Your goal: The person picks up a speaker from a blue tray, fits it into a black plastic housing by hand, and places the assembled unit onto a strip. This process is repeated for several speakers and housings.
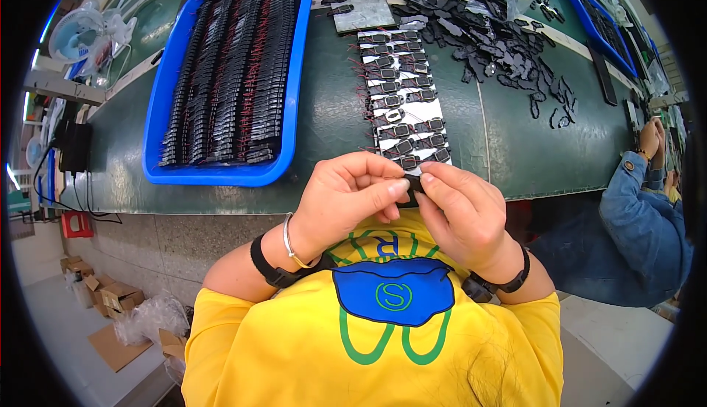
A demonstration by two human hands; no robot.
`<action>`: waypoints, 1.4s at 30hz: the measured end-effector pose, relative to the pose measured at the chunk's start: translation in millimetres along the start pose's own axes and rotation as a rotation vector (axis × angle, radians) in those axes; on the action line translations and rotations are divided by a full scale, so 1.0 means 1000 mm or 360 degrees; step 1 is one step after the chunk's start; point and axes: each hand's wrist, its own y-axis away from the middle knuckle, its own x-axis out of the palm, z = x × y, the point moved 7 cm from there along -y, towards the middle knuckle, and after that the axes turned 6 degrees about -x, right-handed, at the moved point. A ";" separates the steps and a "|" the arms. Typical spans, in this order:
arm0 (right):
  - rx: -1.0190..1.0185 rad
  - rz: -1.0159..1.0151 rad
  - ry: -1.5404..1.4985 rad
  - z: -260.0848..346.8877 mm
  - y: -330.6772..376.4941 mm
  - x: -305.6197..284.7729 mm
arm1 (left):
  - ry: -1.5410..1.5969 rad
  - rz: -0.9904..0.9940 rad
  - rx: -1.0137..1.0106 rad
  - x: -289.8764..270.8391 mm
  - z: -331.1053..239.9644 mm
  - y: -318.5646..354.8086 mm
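Close to the bench's front edge, my left hand (350,190) and my right hand (467,207) meet, fingertips pinched on a small black part (414,183). My fingers cover most of it, so its full shape is hidden. Just beyond my fingertips lies a white strip (436,112) bearing rows of small black speaker-like modules (401,147) with thin red wires. One oval piece (395,115) among the rows looks lighter in the middle.
A blue tray (221,177) packed with columns of black modules stands on the green bench (331,112), left. Beyond the strip sits a grey plate (361,2). Loose flat black pieces (471,32) are heaped at far right. A person in a denim sleeve (639,201) works at right.
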 end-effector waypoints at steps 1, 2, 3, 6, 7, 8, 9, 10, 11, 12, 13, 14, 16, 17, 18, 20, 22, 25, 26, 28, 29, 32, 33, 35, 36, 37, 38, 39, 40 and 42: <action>-0.0021 0.0002 0.0006 0.001 0.000 0.000 | -0.0073 -0.0001 -0.0005 0.002 -0.001 0.000; -0.0041 0.0003 0.0013 0.001 0.000 0.001 | -0.0146 -0.0001 -0.0011 0.003 -0.002 0.001; -0.0061 0.0002 0.0023 0.002 0.000 0.001 | -0.0222 0.0001 -0.0015 0.005 -0.003 0.001; -0.0073 0.0000 -0.0016 0.002 -0.001 0.002 | -0.0333 -0.0048 0.0107 0.003 -0.006 0.003; -0.0079 0.0003 -0.0038 0.002 -0.001 0.002 | -0.0386 -0.0074 0.0168 0.003 -0.009 0.004; -0.0080 -0.0004 -0.0037 0.002 -0.003 0.000 | -0.0393 -0.0074 0.0170 0.002 -0.009 0.005; 0.0088 0.0013 -0.0198 -0.004 -0.005 -0.002 | -0.0455 -0.0077 0.0237 0.002 -0.012 0.007; 0.0255 0.0030 -0.0360 -0.009 -0.005 -0.004 | -0.0518 -0.0081 0.0304 0.002 -0.015 0.010; 0.0421 0.0048 -0.0523 -0.015 -0.004 -0.003 | -0.0580 -0.0084 0.0371 0.002 -0.018 0.012; 0.0419 0.0040 -0.0524 -0.016 -0.001 -0.003 | -0.0588 -0.0083 0.0372 0.001 -0.018 0.013; 0.0623 0.0052 -0.0796 -0.022 0.008 0.003 | -0.0681 -0.0067 0.0466 0.004 -0.021 0.014; 0.0825 0.0061 -0.1070 -0.027 0.017 0.010 | -0.0772 -0.0049 0.0560 0.006 -0.025 0.016; 0.1029 0.0053 -0.1342 -0.030 0.025 0.015 | -0.0871 -0.0017 0.0650 0.008 -0.028 0.018; 0.1079 0.0121 -0.1432 -0.029 0.026 0.018 | -0.1037 -0.0028 0.0781 0.009 -0.032 0.020; 0.1123 0.0196 -0.1526 -0.029 0.027 0.022 | -0.1199 -0.0048 0.0916 0.009 -0.036 0.024; 0.1166 0.0267 -0.1622 -0.027 0.029 0.026 | -0.1366 -0.0064 0.1050 0.013 -0.039 0.026; 0.1136 0.0210 -0.1593 -0.028 0.030 0.025 | -0.1477 -0.0052 0.1114 0.017 -0.041 0.027; 0.1070 0.0170 -0.1537 -0.027 0.028 0.024 | -0.1548 -0.0047 0.1182 0.019 -0.043 0.028; 0.1023 0.0151 -0.1484 -0.027 0.027 0.022 | -0.1561 -0.0036 0.1222 0.021 -0.045 0.028; 0.0976 0.0133 -0.1435 -0.027 0.026 0.021 | -0.1576 -0.0027 0.1260 0.022 -0.045 0.029; 0.0928 0.0127 -0.1379 -0.026 0.025 0.020 | -0.1547 -0.0013 0.1230 0.021 -0.044 0.028; 0.0832 0.0113 -0.1268 -0.025 0.023 0.017 | -0.1490 0.0015 0.1169 0.018 -0.041 0.026; 0.0741 0.0103 -0.1170 -0.023 0.020 0.015 | -0.1434 0.0012 0.1118 0.016 -0.039 0.025; 0.0559 0.0082 -0.0974 -0.020 0.014 0.010 | -0.1321 0.0008 0.1016 0.012 -0.035 0.024; 0.0558 0.0083 -0.0974 -0.021 0.014 0.010 | -0.1320 0.0007 0.1016 0.011 -0.035 0.024; 0.0505 0.0064 -0.0928 -0.021 0.013 0.009 | -0.1295 0.0016 0.0985 0.011 -0.034 0.023; 0.0452 0.0045 -0.0881 -0.020 0.012 0.008 | -0.1269 0.0025 0.0953 0.010 -0.032 0.023; 0.0399 0.0027 -0.0835 -0.018 0.011 0.007 | -0.1243 0.0034 0.0921 0.009 -0.031 0.022; 0.0398 0.0030 -0.0836 -0.018 0.010 0.008 | -0.1241 0.0031 0.0921 0.008 -0.030 0.022; 0.0411 0.0028 -0.0846 -0.017 0.010 0.008 | -0.1260 0.0028 0.0969 0.009 -0.030 0.023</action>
